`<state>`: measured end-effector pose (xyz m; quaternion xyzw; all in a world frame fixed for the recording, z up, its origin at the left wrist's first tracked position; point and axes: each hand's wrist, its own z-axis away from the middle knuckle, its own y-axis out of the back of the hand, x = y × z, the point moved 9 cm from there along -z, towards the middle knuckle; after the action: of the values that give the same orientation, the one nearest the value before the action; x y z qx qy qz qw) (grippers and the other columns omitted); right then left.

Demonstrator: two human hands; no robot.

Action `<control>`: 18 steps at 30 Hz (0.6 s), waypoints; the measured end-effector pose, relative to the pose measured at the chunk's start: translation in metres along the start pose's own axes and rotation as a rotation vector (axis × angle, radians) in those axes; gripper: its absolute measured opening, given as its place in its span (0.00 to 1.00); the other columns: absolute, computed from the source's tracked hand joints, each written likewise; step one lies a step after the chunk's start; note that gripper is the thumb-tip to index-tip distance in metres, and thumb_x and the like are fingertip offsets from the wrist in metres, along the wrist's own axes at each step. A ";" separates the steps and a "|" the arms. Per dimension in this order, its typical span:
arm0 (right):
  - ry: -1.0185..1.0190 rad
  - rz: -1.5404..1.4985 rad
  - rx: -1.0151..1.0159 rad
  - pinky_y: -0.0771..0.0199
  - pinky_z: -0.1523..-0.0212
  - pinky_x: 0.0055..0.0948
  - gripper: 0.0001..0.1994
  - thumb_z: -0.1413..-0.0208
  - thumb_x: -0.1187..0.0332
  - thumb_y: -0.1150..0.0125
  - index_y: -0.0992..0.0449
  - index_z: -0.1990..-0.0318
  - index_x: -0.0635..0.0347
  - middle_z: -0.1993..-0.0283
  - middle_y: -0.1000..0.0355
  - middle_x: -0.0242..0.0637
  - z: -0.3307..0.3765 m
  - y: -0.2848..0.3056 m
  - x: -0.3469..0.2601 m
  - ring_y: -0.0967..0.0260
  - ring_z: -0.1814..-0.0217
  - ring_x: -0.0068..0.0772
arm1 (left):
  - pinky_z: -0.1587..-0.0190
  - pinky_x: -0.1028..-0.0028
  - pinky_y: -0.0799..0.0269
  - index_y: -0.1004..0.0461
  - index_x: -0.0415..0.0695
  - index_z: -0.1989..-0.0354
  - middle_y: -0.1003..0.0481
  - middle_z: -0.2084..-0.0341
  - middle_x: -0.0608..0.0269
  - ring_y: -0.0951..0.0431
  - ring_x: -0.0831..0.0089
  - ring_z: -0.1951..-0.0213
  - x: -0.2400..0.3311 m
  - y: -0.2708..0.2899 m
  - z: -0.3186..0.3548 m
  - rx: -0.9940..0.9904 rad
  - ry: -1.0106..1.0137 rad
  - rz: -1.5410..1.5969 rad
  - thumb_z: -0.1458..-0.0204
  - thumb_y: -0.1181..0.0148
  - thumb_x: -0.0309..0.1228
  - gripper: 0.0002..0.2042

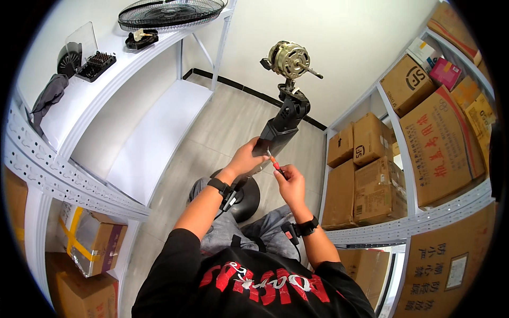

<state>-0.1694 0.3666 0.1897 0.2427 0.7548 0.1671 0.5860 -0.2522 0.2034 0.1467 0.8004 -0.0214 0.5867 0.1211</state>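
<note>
A stripped pedestal fan stands in front of me: a black and grey column (pixel 279 131) topped by a bare metal motor (pixel 289 58) with its shaft pointing right. My left hand (pixel 247 157) grips the lower part of the column. My right hand (pixel 289 183) holds a small screwdriver with an orange-red handle (pixel 276 164), its tip against the column near my left hand. The round black fan base (pixel 249 199) shows below my hands, partly hidden by my forearm.
White metal shelving on the left carries a black fan grille (pixel 169 13), a bit case (pixel 95 63), a fan blade (pixel 69 59) and a grey cloth (pixel 49 95). Shelves on the right hold several cardboard boxes (pixel 440 148). More boxes (pixel 93 238) sit low left.
</note>
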 end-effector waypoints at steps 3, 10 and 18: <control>-0.318 -0.414 -0.085 0.48 0.83 0.22 0.06 0.41 0.71 0.36 0.28 0.65 0.61 0.81 0.35 0.26 0.003 -0.012 0.023 0.43 0.82 0.14 | 0.45 0.68 0.31 0.32 0.41 0.43 0.22 0.53 0.58 0.23 0.66 0.50 0.005 0.002 0.001 -0.006 0.001 -0.008 0.52 0.32 0.30 0.26; -0.597 -0.644 -0.318 0.51 0.85 0.20 0.07 0.39 0.67 0.38 0.29 0.63 0.60 0.80 0.34 0.26 0.011 -0.026 0.028 0.46 0.85 0.14 | 0.45 0.68 0.31 0.31 0.39 0.44 0.23 0.54 0.57 0.23 0.67 0.51 0.001 0.001 0.002 -0.014 -0.002 0.044 0.52 0.33 0.30 0.26; -0.291 -0.119 -0.302 0.40 0.76 0.22 0.09 0.39 0.67 0.39 0.27 0.59 0.64 0.78 0.34 0.25 0.016 0.008 0.019 0.38 0.77 0.17 | 0.42 0.67 0.33 0.31 0.40 0.43 0.24 0.51 0.57 0.25 0.66 0.47 -0.018 -0.011 -0.008 -0.036 -0.031 0.005 0.53 0.32 0.29 0.26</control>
<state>-0.1562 0.3833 0.1746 0.1287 0.6416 0.2066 0.7274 -0.2638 0.2140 0.1297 0.8071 -0.0360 0.5740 0.1337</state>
